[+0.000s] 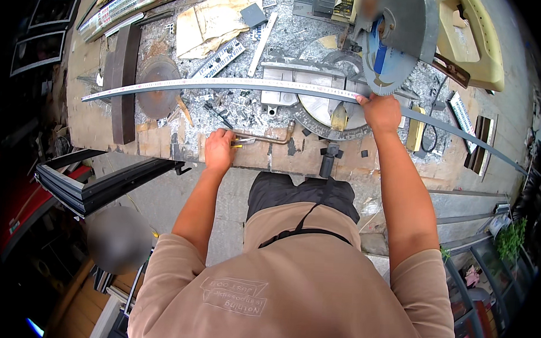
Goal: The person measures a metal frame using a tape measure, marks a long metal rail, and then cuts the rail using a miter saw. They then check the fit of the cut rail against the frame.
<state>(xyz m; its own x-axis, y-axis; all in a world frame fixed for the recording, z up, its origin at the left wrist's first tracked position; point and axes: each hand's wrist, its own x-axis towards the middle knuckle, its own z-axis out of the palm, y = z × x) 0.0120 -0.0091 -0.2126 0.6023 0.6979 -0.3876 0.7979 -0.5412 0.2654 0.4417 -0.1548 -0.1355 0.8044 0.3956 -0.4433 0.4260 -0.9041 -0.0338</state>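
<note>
A long thin grey metal strip (456,131) lies across the bench and over the mitre saw's bed, running from far left to past the right edge. Along its left part runs a white measuring tape or rule (226,83) with printed marks. My right hand (382,112) grips the strip beside the saw blade (388,62), thumb at the tape's right end. At the bench's front edge, my left hand (219,149) has its fingers curled among small tools. A bent metal rod wrench (272,137) and a slim yellow-tipped item (241,143) lie beside it. What its fingers hold is hidden.
The mitre saw (311,101) stands right of centre with its blade raised. A loose circular blade (158,86) and a dark brown bar (125,85) lie at left. Brown paper (214,22), offcuts and metal shavings cover the bench. A cream plastic chair (494,52) stands far right.
</note>
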